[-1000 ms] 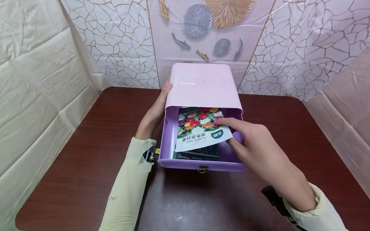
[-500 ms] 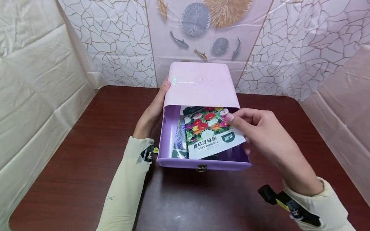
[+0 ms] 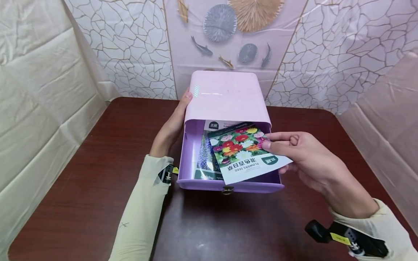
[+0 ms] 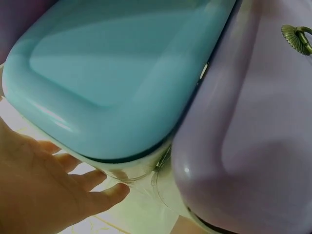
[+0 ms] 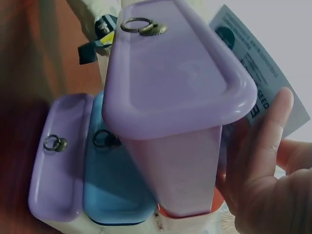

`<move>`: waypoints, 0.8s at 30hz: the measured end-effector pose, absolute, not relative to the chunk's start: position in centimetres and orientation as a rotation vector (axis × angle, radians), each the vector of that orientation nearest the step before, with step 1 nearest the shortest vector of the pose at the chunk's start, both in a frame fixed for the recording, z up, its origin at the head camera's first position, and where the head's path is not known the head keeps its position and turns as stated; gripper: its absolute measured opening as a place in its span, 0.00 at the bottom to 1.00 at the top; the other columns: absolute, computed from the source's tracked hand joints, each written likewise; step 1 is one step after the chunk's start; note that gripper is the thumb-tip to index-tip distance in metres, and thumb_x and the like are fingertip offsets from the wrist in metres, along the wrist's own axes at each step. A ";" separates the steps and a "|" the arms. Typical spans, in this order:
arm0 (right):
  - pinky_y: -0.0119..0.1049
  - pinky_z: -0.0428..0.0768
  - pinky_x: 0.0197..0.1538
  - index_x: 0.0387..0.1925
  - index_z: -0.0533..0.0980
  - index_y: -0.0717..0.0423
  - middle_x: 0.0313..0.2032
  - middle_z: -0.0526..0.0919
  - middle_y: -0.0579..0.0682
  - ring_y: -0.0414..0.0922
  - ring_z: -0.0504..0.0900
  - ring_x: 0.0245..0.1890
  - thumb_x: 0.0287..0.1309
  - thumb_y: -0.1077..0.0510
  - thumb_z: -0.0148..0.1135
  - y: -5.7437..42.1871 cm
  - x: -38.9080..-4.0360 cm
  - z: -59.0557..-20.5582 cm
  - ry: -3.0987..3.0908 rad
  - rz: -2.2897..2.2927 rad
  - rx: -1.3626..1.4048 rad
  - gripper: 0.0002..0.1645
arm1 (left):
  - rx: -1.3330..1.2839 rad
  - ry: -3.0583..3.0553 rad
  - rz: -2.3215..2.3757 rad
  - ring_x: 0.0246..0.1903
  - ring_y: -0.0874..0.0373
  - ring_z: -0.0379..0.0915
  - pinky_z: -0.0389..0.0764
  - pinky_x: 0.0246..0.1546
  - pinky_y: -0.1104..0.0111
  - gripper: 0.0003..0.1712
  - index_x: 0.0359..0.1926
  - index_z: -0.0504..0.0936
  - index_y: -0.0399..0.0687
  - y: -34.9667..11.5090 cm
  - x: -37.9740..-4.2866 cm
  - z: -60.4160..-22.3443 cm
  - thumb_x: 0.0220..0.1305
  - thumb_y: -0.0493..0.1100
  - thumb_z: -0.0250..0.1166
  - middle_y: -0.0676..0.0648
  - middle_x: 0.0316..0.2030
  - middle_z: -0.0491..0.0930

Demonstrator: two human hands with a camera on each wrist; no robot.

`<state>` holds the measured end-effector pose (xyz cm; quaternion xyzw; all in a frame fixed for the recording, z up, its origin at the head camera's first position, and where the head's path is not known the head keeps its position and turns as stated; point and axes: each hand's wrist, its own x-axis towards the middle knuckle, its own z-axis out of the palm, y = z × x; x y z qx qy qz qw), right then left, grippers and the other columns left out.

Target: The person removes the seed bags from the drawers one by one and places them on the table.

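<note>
The right hand pinches a flower packet over the open purple drawer, where another packet lies. The left hand, fingers extended, rests against the cabinet.

flower seed packet | floral, white-banded | skewed over open purple drawer

"FLOWERS SEED", "混色百日草" on held packet, "Beishu" on lower packet

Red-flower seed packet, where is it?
In the head view, the red-flower packet is in the grip of the right hand, over the purple drawer, partly hiding the purple-flower packet on its left.
</note>
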<state>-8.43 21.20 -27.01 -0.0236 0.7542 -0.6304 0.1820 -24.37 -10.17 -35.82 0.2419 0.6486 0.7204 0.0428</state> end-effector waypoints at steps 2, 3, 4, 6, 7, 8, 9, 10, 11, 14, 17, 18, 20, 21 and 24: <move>0.31 0.83 0.26 0.67 0.70 0.70 0.40 0.92 0.54 0.45 0.91 0.34 0.75 0.60 0.63 21.8 -8.2 -27.3 2.085 -1.838 -0.053 0.27 | 0.741 1.995 2.195 0.79 0.61 0.38 0.40 0.79 0.53 0.40 0.86 0.35 0.62 -10.1 -24.3 -35.8 0.82 0.63 0.35 0.57 0.84 0.38; 0.31 0.83 0.26 0.66 0.72 0.68 0.40 0.92 0.55 0.46 0.91 0.34 0.75 0.60 0.63 22.0 -8.0 -27.4 2.065 -1.860 -0.042 0.24 | 0.740 2.000 2.191 0.79 0.61 0.38 0.40 0.79 0.53 0.40 0.86 0.35 0.63 -10.1 -24.2 -35.8 0.82 0.63 0.35 0.57 0.84 0.38; 0.30 0.83 0.26 0.64 0.74 0.66 0.40 0.91 0.55 0.46 0.91 0.34 0.75 0.60 0.63 22.2 -7.9 -27.5 2.047 -1.877 -0.033 0.22 | 0.738 2.001 2.190 0.79 0.61 0.38 0.40 0.79 0.53 0.40 0.86 0.35 0.63 -10.1 -24.2 -35.8 0.82 0.63 0.35 0.57 0.84 0.39; 0.31 0.83 0.25 0.62 0.75 0.65 0.40 0.91 0.55 0.47 0.91 0.34 0.76 0.60 0.62 22.5 -7.7 -27.6 2.057 -1.867 -0.029 0.19 | 0.737 2.002 2.188 0.79 0.61 0.38 0.40 0.79 0.53 0.40 0.86 0.36 0.64 -10.0 -24.2 -35.7 0.82 0.63 0.35 0.56 0.84 0.40; 0.31 0.83 0.25 0.62 0.75 0.65 0.39 0.91 0.54 0.47 0.91 0.34 0.76 0.59 0.61 22.6 -7.5 -27.6 2.088 -1.840 -0.034 0.19 | 0.740 2.004 2.187 0.79 0.61 0.38 0.40 0.79 0.53 0.40 0.86 0.36 0.63 -10.0 -24.2 -35.7 0.82 0.63 0.35 0.56 0.84 0.40; 0.32 0.82 0.25 0.62 0.74 0.66 0.39 0.91 0.53 0.47 0.91 0.33 0.77 0.58 0.60 22.7 -7.5 -27.6 2.120 -1.810 -0.032 0.20 | 0.742 2.004 2.186 0.78 0.61 0.39 0.40 0.79 0.54 0.40 0.86 0.36 0.63 -10.0 -24.2 -35.7 0.82 0.64 0.35 0.56 0.84 0.40; 0.32 0.81 0.23 0.62 0.73 0.68 0.38 0.91 0.52 0.46 0.91 0.32 0.77 0.57 0.60 22.8 -7.4 -27.6 2.173 -1.761 -0.036 0.22 | 0.744 2.008 2.183 0.79 0.62 0.38 0.40 0.79 0.54 0.40 0.86 0.36 0.63 -10.0 -24.2 -35.7 0.82 0.64 0.35 0.56 0.84 0.40; 0.33 0.80 0.23 0.63 0.72 0.69 0.37 0.91 0.52 0.46 0.90 0.31 0.77 0.56 0.60 22.8 -7.4 -27.5 2.228 -1.708 -0.038 0.24 | 0.747 2.009 2.183 0.78 0.62 0.39 0.40 0.79 0.54 0.40 0.86 0.36 0.62 -10.1 -24.2 -35.7 0.82 0.64 0.35 0.55 0.84 0.41; 0.33 0.79 0.22 0.63 0.72 0.71 0.36 0.91 0.51 0.45 0.90 0.30 0.76 0.55 0.60 22.9 -7.4 -27.3 2.284 -1.650 -0.039 0.25 | 0.745 2.014 2.183 0.78 0.62 0.39 0.40 0.79 0.54 0.40 0.86 0.36 0.62 -10.1 -24.2 -35.7 0.82 0.64 0.35 0.55 0.83 0.41; 0.34 0.75 0.20 0.62 0.73 0.71 0.35 0.91 0.51 0.45 0.89 0.28 0.75 0.53 0.60 23.1 -7.6 -27.0 2.392 -1.512 -0.034 0.27 | 0.733 2.026 2.178 0.78 0.60 0.40 0.40 0.78 0.53 0.40 0.86 0.36 0.65 -10.3 -24.2 -35.7 0.81 0.64 0.34 0.55 0.83 0.42; 0.35 0.76 0.21 0.61 0.74 0.71 0.36 0.91 0.52 0.46 0.89 0.28 0.74 0.54 0.60 23.3 -7.6 -26.9 2.428 -1.460 -0.040 0.26 | 0.726 2.035 2.173 0.77 0.60 0.41 0.40 0.78 0.52 0.39 0.86 0.37 0.66 -10.3 -24.2 -35.8 0.81 0.65 0.34 0.55 0.82 0.43; 0.35 0.77 0.21 0.60 0.75 0.71 0.37 0.91 0.52 0.47 0.89 0.29 0.74 0.54 0.60 23.3 -7.5 -26.9 2.428 -1.460 -0.042 0.25 | 0.728 2.035 2.170 0.77 0.60 0.40 0.40 0.78 0.52 0.39 0.86 0.37 0.67 -10.3 -24.2 -35.9 0.81 0.65 0.34 0.55 0.82 0.43; 0.36 0.77 0.21 0.59 0.75 0.70 0.36 0.91 0.52 0.47 0.89 0.29 0.75 0.54 0.59 23.5 -7.2 -27.0 2.422 -1.476 -0.047 0.24 | 0.730 2.037 2.167 0.78 0.61 0.40 0.40 0.78 0.52 0.39 0.86 0.37 0.67 -10.2 -24.2 -35.9 0.81 0.65 0.34 0.56 0.82 0.43; 0.36 0.77 0.21 0.59 0.76 0.70 0.36 0.91 0.52 0.47 0.89 0.29 0.75 0.54 0.59 23.6 -7.0 -27.0 2.415 -1.490 -0.047 0.24 | 0.732 2.036 2.166 0.78 0.61 0.39 0.40 0.79 0.52 0.39 0.86 0.37 0.67 -10.1 -24.2 -35.9 0.81 0.65 0.34 0.56 0.83 0.42; 0.35 0.72 0.18 0.57 0.78 0.67 0.35 0.91 0.50 0.47 0.88 0.27 0.77 0.52 0.59 23.9 -6.5 -27.2 2.388 -1.531 -0.041 0.22 | 0.728 2.039 2.163 0.78 0.60 0.39 0.40 0.78 0.51 0.40 0.86 0.37 0.67 -9.9 -24.1 -35.9 0.81 0.66 0.34 0.56 0.83 0.43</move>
